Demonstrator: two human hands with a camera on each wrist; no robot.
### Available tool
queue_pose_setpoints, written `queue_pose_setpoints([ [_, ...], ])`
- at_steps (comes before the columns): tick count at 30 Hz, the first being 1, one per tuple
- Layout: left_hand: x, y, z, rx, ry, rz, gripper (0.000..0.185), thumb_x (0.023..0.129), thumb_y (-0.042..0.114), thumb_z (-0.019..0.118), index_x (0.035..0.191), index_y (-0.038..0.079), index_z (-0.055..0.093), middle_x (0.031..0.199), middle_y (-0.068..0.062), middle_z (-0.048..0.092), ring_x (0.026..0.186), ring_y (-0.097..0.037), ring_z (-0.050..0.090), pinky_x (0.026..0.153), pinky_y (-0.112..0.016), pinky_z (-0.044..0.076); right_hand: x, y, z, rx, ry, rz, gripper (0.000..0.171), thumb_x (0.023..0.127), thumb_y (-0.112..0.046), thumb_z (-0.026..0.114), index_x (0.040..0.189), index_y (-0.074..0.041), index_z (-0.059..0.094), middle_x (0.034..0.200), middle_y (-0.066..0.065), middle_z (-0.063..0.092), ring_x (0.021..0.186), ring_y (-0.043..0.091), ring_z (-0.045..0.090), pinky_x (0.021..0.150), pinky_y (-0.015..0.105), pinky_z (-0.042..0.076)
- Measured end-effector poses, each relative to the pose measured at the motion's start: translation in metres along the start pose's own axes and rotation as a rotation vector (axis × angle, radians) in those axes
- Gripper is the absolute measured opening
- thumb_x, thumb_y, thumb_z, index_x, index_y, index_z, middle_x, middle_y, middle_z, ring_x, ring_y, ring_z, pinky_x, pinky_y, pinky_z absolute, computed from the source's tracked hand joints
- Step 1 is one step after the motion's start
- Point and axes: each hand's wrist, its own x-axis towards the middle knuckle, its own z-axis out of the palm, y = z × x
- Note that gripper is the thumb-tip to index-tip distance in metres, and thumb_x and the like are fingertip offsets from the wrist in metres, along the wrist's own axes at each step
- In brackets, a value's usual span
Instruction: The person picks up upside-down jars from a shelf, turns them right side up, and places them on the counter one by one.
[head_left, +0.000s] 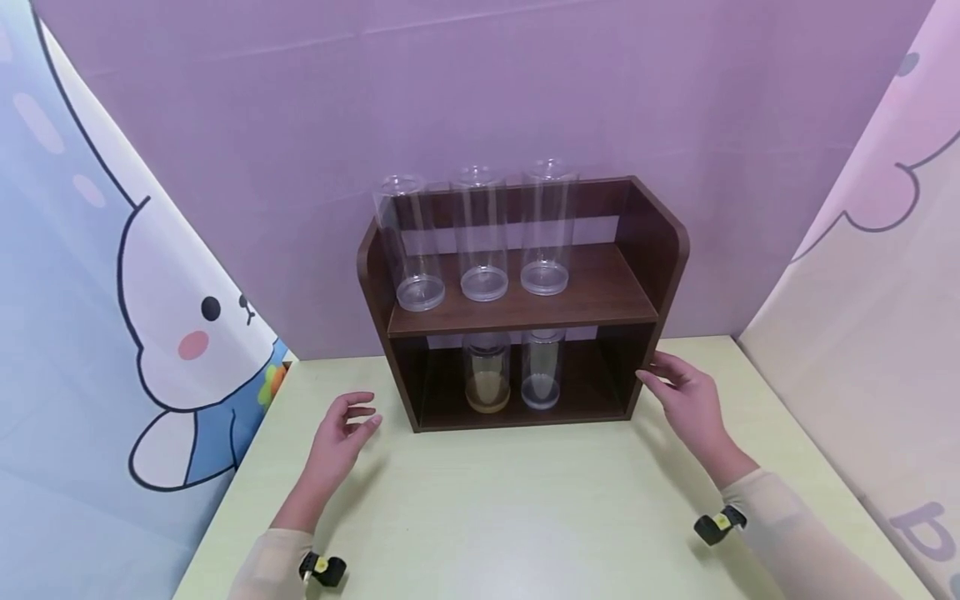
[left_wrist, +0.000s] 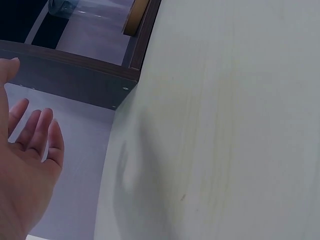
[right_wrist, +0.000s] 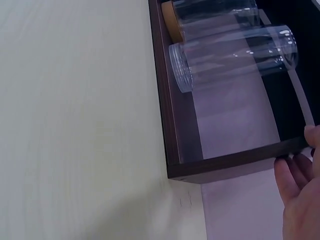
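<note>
A dark wooden shelf (head_left: pixel 525 300) is standing upright on a pale table (head_left: pixel 525 508), backed against a purple wall (head_left: pixel 480 100). Its long axis is running left to right across the head view, and its open front is facing the person. The unit is sitting near the table's far edge, roughly centred between the two hands.

The right hand (head_left: pixel 686 400) is reaching to the shelf's right side panel; its fingers are relaxed and spread, with fingertips (right_wrist: pixel 285 167) touching or nearly touching the front edge of that panel in the right wrist view. It is gripping nothing. The left hand (head_left: pixel 341 433) is hovering above the table just left of the shelf's lower left corner, apart from it, fingers loosely curved and holding nothing; the left wrist view is showing an open palm (left_wrist: pixel 25 170) beside the side panel.

Three clear tall jars (head_left: pixel 480 237) are standing upright in a row on the upper shelf, long axes vertical. Two more are standing in the lower compartment: a tan-based jar (head_left: pixel 487 371) on the left and a clear jar (head_left: pixel 542 367) just beside it on the right, well inside the opening.

Cartoon-printed curtains (head_left: pixel 112 317) are hanging at both sides of the table.
</note>
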Motion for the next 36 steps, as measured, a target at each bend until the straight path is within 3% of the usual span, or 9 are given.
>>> queue_pose_setpoints([
  [6,0.0,0.005,-0.001,0.026,0.016,0.039,0.036,0.107,0.011,0.075,0.139,0.002,0.063,0.134,-0.015,0.067,0.111,-0.011,0.069,0.089,-0.021,0.057,0.001,0.003,0.004,-0.012,0.04,0.006,0.028,0.102,-0.008,0.081,0.129,0.001,0.079,0.121,0.023,0.079,0.102,-0.016,0.068,0.084,0.007,0.053],
  [16,-0.007,0.02,0.0,0.119,0.029,0.104,0.011,0.108,0.015,0.075,0.114,0.006,0.076,0.106,-0.005,0.075,0.098,-0.013,0.068,0.087,-0.023,0.056,0.0,0.003,0.004,-0.026,0.049,-0.007,0.028,0.102,-0.009,0.082,0.128,-0.001,0.08,0.122,0.021,0.079,0.102,-0.017,0.067,0.081,0.006,0.052],
  [23,-0.018,0.032,0.012,0.125,-0.065,0.112,0.009,0.107,0.014,0.076,0.113,0.008,0.075,0.103,-0.003,0.074,0.095,-0.017,0.068,0.088,-0.029,0.058,0.001,0.0,0.004,-0.029,0.04,-0.012,0.029,0.102,-0.012,0.082,0.129,-0.001,0.08,0.12,0.021,0.08,0.102,-0.016,0.068,0.083,0.006,0.053],
  [36,-0.019,0.032,0.05,0.09,-0.206,0.168,0.008,0.105,0.01,0.077,0.113,0.01,0.076,0.104,-0.002,0.074,0.098,-0.018,0.068,0.09,-0.031,0.059,-0.001,-0.002,0.004,-0.048,0.038,-0.014,0.028,0.102,-0.013,0.083,0.127,-0.002,0.081,0.118,0.019,0.081,0.1,-0.016,0.068,0.085,0.006,0.051],
])
